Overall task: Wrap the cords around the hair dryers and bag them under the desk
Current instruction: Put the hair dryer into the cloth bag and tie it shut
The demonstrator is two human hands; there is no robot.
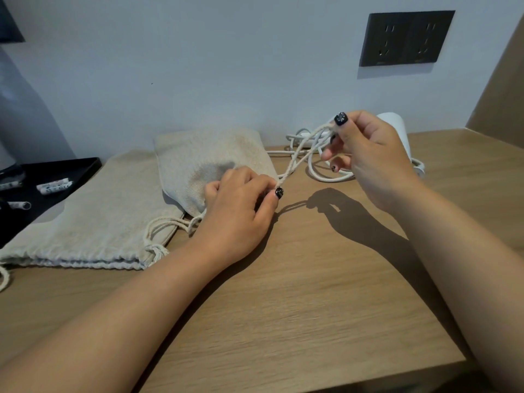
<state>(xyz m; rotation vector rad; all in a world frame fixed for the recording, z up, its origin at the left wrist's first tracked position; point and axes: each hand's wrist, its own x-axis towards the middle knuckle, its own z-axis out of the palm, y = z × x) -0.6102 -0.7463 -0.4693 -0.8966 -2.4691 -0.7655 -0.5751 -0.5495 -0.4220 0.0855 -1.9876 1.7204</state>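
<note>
A filled beige drawstring bag [207,154] lies on the wooden desk [312,279], its gathered mouth under my left hand [241,211], which grips that mouth. My right hand [368,154] pinches the bag's twisted drawstring [297,157] and holds it taut, up and to the right. A second, flat beige bag [93,217] lies at the left. Behind my right hand a white hair dryer [397,129] lies by the wall, mostly hidden, with its white cord [320,171] loose on the desk.
A black tray [56,168] with small wrapped items sits at the far left. A dark double wall socket [405,38] is on the wall above the dryer. The desk's front edge runs along the bottom right.
</note>
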